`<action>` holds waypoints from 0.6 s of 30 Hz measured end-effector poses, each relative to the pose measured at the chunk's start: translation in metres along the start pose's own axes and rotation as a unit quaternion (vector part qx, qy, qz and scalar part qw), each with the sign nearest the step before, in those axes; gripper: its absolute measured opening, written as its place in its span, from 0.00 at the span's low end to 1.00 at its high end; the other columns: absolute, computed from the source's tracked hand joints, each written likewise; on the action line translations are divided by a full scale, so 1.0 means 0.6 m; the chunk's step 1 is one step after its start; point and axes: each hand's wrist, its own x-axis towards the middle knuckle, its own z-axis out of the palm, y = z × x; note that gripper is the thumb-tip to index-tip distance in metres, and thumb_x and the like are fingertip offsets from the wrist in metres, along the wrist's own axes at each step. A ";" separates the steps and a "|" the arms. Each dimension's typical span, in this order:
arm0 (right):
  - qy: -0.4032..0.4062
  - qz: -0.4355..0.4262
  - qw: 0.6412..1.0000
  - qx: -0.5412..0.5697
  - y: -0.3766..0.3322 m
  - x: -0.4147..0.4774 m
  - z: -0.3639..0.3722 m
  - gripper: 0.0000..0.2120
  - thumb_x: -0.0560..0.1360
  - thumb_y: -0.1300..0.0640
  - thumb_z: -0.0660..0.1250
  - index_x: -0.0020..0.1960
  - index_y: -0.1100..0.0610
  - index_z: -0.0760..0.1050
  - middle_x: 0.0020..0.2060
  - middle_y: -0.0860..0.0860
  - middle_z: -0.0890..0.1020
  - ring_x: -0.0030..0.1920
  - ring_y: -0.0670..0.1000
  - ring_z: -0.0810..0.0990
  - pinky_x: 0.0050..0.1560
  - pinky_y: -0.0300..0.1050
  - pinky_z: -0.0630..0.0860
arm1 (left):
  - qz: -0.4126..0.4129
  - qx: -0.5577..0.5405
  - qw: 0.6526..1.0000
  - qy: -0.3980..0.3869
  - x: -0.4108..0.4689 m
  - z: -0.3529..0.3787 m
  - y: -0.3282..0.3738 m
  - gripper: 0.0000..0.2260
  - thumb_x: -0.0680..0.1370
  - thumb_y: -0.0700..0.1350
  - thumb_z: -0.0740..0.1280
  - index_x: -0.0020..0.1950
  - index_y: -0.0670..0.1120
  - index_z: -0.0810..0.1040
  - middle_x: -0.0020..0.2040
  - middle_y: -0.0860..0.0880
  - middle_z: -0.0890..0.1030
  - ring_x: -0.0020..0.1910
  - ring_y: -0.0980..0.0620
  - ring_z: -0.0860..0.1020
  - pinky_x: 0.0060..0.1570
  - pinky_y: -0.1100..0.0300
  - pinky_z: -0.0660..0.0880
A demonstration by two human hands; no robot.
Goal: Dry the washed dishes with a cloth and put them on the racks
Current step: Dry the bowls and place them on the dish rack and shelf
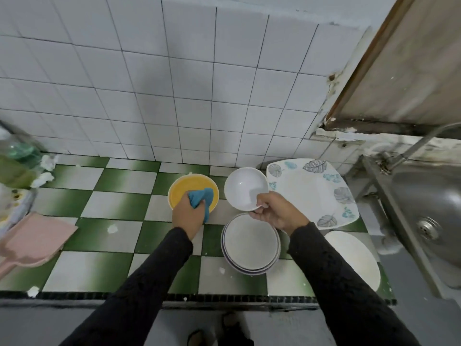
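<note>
Head view: the left hand (187, 217) curls round a bunched blue cloth (200, 197) and presses it into the yellow bowl (180, 187), which stands on the green-and-white checked surface (112, 208). The cloth covers the near right part of the bowl's inside. Just beside it to the right, the right hand (275, 214) pinches the near rim of a white bowl (244, 188), thumb over the rim and fingers curled beneath. The bowl is tipped with its hollow facing the camera; whether its far edge touches the surface cannot be told. Under that hand, nearer the person, sits a stack of bowls (250, 242), white with dark rims. A square leaf plate (311, 193) lies right of the white bowl, partly behind it, and a round white plate (354, 260) lies near the surface's right end. Beyond these is a steel sink (429, 203). Far left, well apart, are a pink tray (35, 239) and a bottle (17, 158), the bottle close to the tiled wall (174, 83).
</note>
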 end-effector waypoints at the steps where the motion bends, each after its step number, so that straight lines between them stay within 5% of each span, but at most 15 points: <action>1: -0.008 -0.011 1.000 -0.017 0.004 -0.007 -0.007 0.24 0.68 0.69 0.65 0.64 0.64 0.69 0.38 0.54 0.77 0.34 0.47 0.76 0.47 0.48 0.80 | 0.001 0.002 1.000 -0.003 -0.007 0.005 0.001 0.06 0.81 0.40 0.64 0.57 0.45 0.73 0.50 0.46 0.78 0.49 0.48 0.77 0.52 0.53 0.75; 4: 0.005 -0.056 0.988 -0.142 0.010 -0.037 -0.032 0.30 0.65 0.68 0.71 0.65 0.58 0.68 0.58 0.57 0.73 0.57 0.58 0.78 0.55 0.55 0.82 | -0.002 0.002 1.000 -0.005 -0.028 0.020 0.004 0.06 0.81 0.40 0.64 0.58 0.45 0.73 0.51 0.45 0.78 0.50 0.47 0.76 0.50 0.54 0.74; 6: 0.012 -0.099 0.950 -0.296 0.007 -0.053 -0.050 0.30 0.67 0.69 0.74 0.64 0.56 0.65 0.58 0.55 0.71 0.57 0.56 0.76 0.54 0.48 0.81 | -0.002 -0.001 1.000 -0.007 -0.035 0.025 0.006 0.07 0.81 0.41 0.64 0.59 0.43 0.73 0.52 0.45 0.77 0.50 0.47 0.76 0.49 0.55 0.74; 8: 0.001 -0.150 0.898 -0.414 0.000 -0.067 -0.063 0.30 0.70 0.70 0.74 0.63 0.54 0.62 0.57 0.53 0.69 0.53 0.49 0.73 0.45 0.30 0.75 | -0.001 0.004 1.000 -0.003 -0.042 0.030 0.013 0.07 0.81 0.41 0.64 0.58 0.43 0.73 0.51 0.44 0.77 0.49 0.47 0.76 0.49 0.53 0.76; 11: -0.005 -0.193 0.847 -0.496 -0.008 -0.077 -0.078 0.34 0.69 0.67 0.76 0.65 0.51 0.60 0.59 0.52 0.66 0.58 0.51 0.68 0.43 0.27 0.69 | 0.005 0.007 1.000 0.013 -0.047 0.040 0.022 0.07 0.81 0.42 0.64 0.58 0.43 0.72 0.50 0.43 0.77 0.45 0.48 0.75 0.42 0.58 0.76; 14: -0.021 -0.193 0.846 -0.496 -0.021 -0.089 -0.092 0.37 0.70 0.65 0.77 0.66 0.47 0.58 0.61 0.51 0.66 0.61 0.51 0.67 0.45 0.28 0.69 | 0.018 0.001 0.999 0.029 -0.054 0.060 0.031 0.08 0.81 0.42 0.64 0.59 0.41 0.72 0.48 0.43 0.77 0.40 0.52 0.74 0.42 0.57 0.76; 18: -0.032 -0.162 0.878 -0.448 -0.033 -0.095 -0.109 0.39 0.72 0.65 0.76 0.67 0.45 0.53 0.63 0.52 0.69 0.62 0.53 0.72 0.41 0.29 0.75 | 0.029 -0.036 0.998 0.050 -0.074 0.089 0.043 0.08 0.81 0.42 0.64 0.60 0.45 0.71 0.50 0.45 0.77 0.47 0.50 0.76 0.48 0.56 0.76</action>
